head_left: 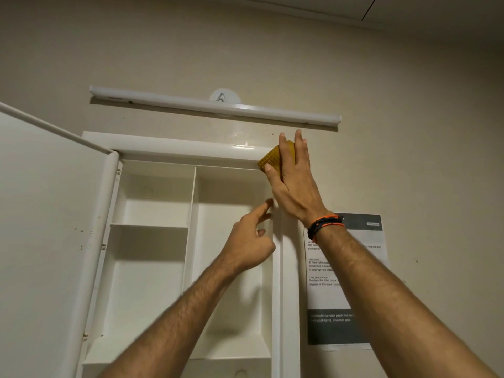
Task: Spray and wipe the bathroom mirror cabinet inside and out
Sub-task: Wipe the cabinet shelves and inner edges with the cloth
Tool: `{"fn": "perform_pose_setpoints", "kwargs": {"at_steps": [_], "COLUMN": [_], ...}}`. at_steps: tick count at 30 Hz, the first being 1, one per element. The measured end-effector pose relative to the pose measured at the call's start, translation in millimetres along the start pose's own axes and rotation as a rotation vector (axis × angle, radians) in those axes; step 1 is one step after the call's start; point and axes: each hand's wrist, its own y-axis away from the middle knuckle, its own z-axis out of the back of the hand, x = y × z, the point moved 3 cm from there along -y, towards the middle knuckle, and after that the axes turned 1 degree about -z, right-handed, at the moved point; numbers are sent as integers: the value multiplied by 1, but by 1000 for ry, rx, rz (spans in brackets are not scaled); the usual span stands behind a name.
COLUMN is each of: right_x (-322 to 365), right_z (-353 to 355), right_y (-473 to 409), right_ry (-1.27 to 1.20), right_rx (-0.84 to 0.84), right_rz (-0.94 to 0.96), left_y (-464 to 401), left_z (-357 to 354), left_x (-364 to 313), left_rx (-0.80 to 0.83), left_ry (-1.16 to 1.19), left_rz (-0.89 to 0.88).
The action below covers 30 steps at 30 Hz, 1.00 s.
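Note:
The white mirror cabinet (152, 203) hangs on the wall with its door (49, 214) swung open to the left, showing bare shelves and a vertical divider. My right hand (294, 178) lies flat on a yellow cloth (272, 159), pressing it against the cabinet's upper right frame corner. My left hand (251, 238) is lower, at the right inner edge of the cabinet, with the index finger stretched up to the frame and the other fingers loosely curled, holding nothing. No spray bottle is in view.
A long white light bar (215, 106) is mounted on the wall just above the cabinet. A printed paper notice (354, 296) is stuck to the wall right of the cabinet, partly behind my right forearm. The wall is beige.

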Motion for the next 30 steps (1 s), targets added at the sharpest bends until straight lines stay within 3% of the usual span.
{"fn": "perform_pose_setpoints", "kwargs": {"at_steps": [11,30], "right_x": [-2,-4], "right_z": [-4,-30], "right_y": [20,198], "right_ry": [82,9], "right_rx": [8,105], "right_rz": [27,-49], "left_y": [12,98], "left_z": [-8,-34], "left_x": [12,54], "left_rx": [8,132], "left_ry": [68,63], "left_rz": [30,167]}}
